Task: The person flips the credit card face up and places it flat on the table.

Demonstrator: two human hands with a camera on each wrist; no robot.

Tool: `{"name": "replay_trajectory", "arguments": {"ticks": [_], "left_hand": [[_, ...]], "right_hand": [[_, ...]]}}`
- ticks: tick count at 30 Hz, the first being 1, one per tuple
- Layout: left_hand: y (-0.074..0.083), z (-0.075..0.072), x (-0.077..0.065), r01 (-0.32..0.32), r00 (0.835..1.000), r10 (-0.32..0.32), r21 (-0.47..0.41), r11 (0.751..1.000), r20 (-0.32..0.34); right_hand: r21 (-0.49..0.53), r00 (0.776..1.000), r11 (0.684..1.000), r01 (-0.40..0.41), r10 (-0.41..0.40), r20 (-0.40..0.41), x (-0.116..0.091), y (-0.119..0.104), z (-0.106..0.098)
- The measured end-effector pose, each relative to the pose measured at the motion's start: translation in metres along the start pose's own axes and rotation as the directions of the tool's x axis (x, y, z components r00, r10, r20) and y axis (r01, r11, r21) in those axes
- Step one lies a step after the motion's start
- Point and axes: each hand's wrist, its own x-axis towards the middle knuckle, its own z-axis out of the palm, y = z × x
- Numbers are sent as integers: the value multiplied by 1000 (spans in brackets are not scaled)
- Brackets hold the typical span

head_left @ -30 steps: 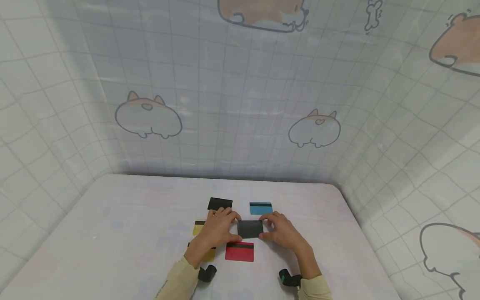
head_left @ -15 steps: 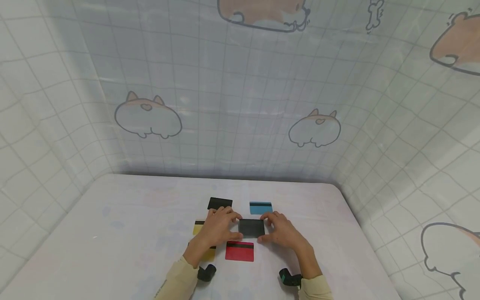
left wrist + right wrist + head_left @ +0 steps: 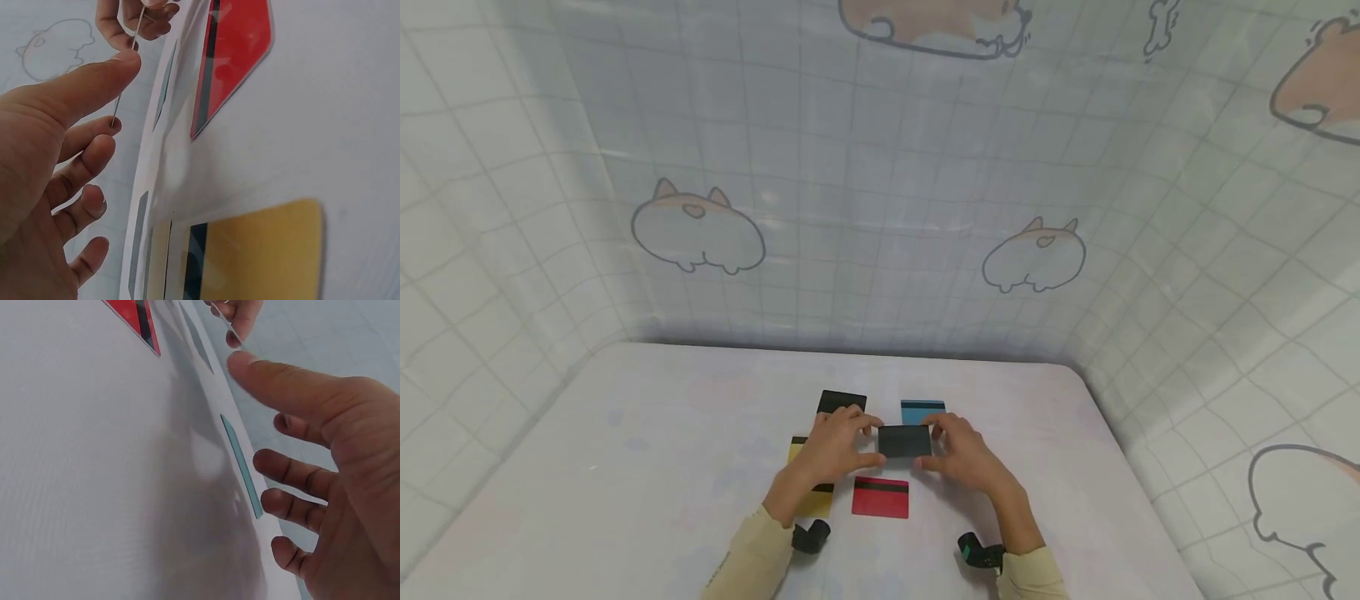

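In the head view a black card (image 3: 905, 442) is held up between my two hands, a little above the table. My left hand (image 3: 831, 446) pinches its left end between thumb and index finger; its other fingers are loosely bent, as the left wrist view shows. My right hand (image 3: 966, 454) grips the right end the same way, its thumb (image 3: 247, 369) at the lower corner. Seen edge-on from the left wrist, the card (image 3: 117, 106) is a thin line. Below it lies a red card (image 3: 881, 502) with a dark stripe.
A blue card (image 3: 922, 411) and another black card (image 3: 842, 400) lie farther back on the white table (image 3: 662, 467). Two yellow cards, one at the front (image 3: 816, 502), are partly hidden by my left arm. A patterned curtain (image 3: 865, 208) rises behind the table.
Both hands have raised the black card off the table and moved slightly away from me. The other cards have stayed in place on the table.
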Motion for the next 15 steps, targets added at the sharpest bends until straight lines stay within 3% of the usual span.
{"name": "replay_trajectory", "arguments": {"ticks": [8,15], "left_hand": [[-6,-1,3,10,1000,-9,-38,999,8],[-9,1,8,-13,1000,15,-52,999,24]], "right_hand": [[147,998,988,45,-38,-47,6,-1,-1],[292,992,950,109,-85,-95,9,-3,3]]}}
